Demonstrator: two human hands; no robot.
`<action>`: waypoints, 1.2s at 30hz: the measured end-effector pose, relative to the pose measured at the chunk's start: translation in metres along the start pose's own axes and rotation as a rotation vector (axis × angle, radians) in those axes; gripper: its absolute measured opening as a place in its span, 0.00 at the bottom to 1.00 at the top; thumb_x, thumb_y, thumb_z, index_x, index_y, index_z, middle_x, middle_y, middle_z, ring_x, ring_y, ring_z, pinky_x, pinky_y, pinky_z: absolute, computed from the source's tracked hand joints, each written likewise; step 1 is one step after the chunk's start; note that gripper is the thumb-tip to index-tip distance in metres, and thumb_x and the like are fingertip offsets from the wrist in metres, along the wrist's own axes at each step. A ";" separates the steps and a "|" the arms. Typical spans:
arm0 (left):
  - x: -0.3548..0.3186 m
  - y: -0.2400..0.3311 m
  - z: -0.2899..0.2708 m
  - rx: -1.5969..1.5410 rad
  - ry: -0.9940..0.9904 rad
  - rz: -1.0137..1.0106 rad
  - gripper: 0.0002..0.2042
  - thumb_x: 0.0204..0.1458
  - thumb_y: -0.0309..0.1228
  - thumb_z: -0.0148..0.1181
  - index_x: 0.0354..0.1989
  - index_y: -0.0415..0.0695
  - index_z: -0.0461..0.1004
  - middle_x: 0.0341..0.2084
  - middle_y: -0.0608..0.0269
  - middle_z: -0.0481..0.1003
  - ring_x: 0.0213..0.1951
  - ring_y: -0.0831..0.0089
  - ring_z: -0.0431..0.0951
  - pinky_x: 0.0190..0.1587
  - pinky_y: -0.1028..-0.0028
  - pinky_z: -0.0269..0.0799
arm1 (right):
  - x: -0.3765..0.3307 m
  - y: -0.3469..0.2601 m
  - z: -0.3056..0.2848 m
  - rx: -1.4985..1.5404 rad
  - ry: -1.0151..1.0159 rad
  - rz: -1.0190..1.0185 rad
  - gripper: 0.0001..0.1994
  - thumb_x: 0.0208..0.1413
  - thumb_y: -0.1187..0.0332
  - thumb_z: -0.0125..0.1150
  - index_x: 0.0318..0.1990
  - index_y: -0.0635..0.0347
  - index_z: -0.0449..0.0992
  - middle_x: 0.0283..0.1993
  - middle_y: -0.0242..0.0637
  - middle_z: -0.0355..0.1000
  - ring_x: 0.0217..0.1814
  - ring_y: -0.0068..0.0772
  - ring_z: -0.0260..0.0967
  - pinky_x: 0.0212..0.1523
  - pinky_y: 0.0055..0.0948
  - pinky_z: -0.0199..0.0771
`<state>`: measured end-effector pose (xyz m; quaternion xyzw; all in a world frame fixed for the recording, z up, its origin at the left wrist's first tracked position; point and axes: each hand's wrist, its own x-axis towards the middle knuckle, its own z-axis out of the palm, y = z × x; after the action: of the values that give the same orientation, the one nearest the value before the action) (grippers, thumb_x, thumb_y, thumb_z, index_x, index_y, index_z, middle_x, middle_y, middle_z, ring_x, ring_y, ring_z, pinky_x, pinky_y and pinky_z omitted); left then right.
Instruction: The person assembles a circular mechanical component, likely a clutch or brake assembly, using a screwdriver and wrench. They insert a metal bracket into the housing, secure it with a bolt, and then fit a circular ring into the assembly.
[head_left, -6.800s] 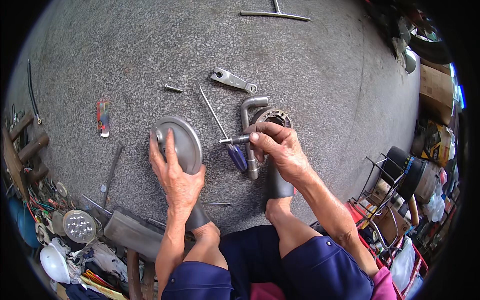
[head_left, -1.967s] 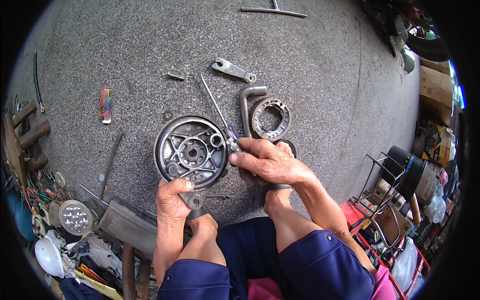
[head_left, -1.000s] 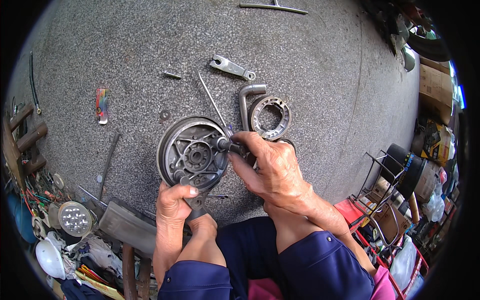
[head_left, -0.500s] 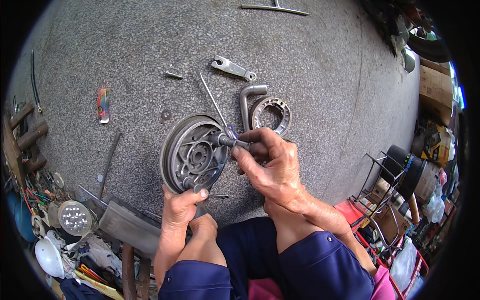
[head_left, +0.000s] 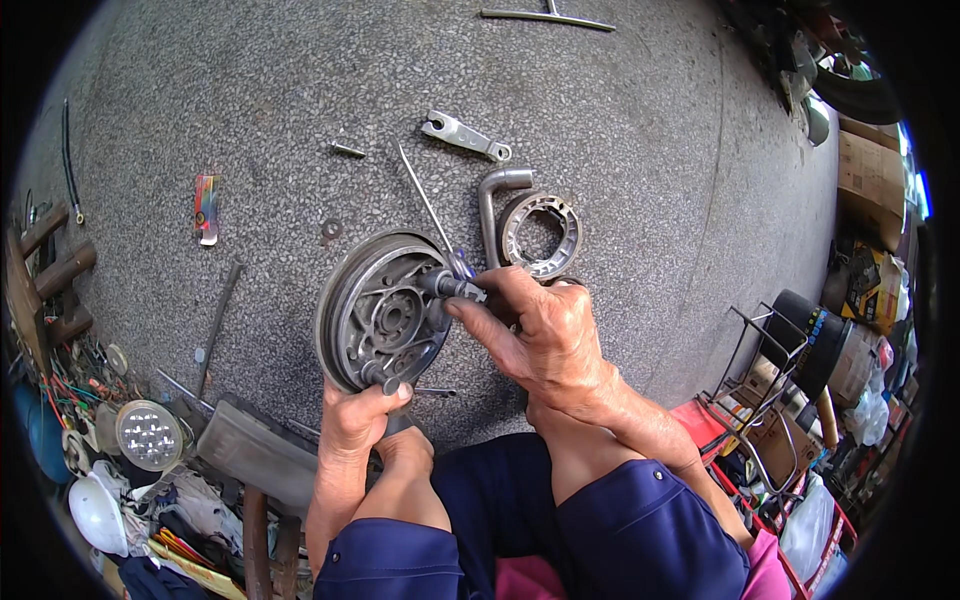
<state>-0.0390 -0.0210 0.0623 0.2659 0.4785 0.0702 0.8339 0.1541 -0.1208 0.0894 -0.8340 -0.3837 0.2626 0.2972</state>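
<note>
So I've got this round metal plate (head_left: 385, 340) in my left hand (head_left: 355, 420), gripped at its lower edge around 6 o'clock, thumb on the front and the fingers out of sight behind. It's tilted, with the ribbed face turned over toward 3 o'clock. My right hand (head_left: 545, 345) is out at 3 o'clock from the plate, pinching a stubby metal pin (head_left: 458, 287) between thumb and fingers, and the far end of the pin meets the raised socket at the plate's 2 o'clock. Can't tell how deep it sits. Going by the plate as my clock, a screwdriver (head_left: 427, 199) lies on the speckled floor (head_left: 640, 150) at 1 o'clock, handle mostly tucked behind my fingers. A lever arm (head_left: 465, 136) is farther out that same way, a bent pipe (head_left: 488, 215) sits between 1 and 2, and a metal ring (head_left: 572, 240) is just beside the pipe at 2. There's a washer (head_left: 324, 229) near the rim at 11, a bolt (head_left: 347, 150) between 11 and 12, and a small colourful box (head_left: 207, 210) at 10.
</note>
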 end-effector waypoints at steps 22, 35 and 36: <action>0.000 0.003 0.005 -0.031 -0.008 0.052 0.31 0.35 0.16 0.59 0.56 0.36 0.70 0.45 0.58 0.76 0.45 0.70 0.77 0.47 0.73 0.74 | 0.005 0.007 0.008 -0.176 -0.007 -0.216 0.09 0.51 0.69 0.71 0.34 0.60 0.77 0.17 0.36 0.70 0.17 0.36 0.72 0.17 0.34 0.68; 0.006 0.013 -0.006 0.173 0.123 0.198 0.28 0.41 0.19 0.57 0.56 0.36 0.69 0.46 0.57 0.76 0.46 0.70 0.77 0.52 0.71 0.72 | 0.012 0.002 0.000 0.200 -0.210 0.247 0.20 0.59 0.59 0.66 0.51 0.66 0.75 0.33 0.50 0.79 0.33 0.48 0.80 0.34 0.41 0.77; 0.007 0.015 -0.010 0.270 0.113 0.223 0.25 0.41 0.19 0.57 0.54 0.36 0.71 0.45 0.58 0.77 0.44 0.73 0.77 0.51 0.73 0.71 | 0.013 -0.002 0.000 0.263 -0.217 0.237 0.22 0.59 0.59 0.65 0.53 0.68 0.74 0.36 0.53 0.79 0.34 0.47 0.80 0.35 0.40 0.78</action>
<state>-0.0413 -0.0019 0.0604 0.4225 0.4972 0.1121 0.7495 0.1611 -0.1096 0.0880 -0.7941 -0.2749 0.4319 0.3275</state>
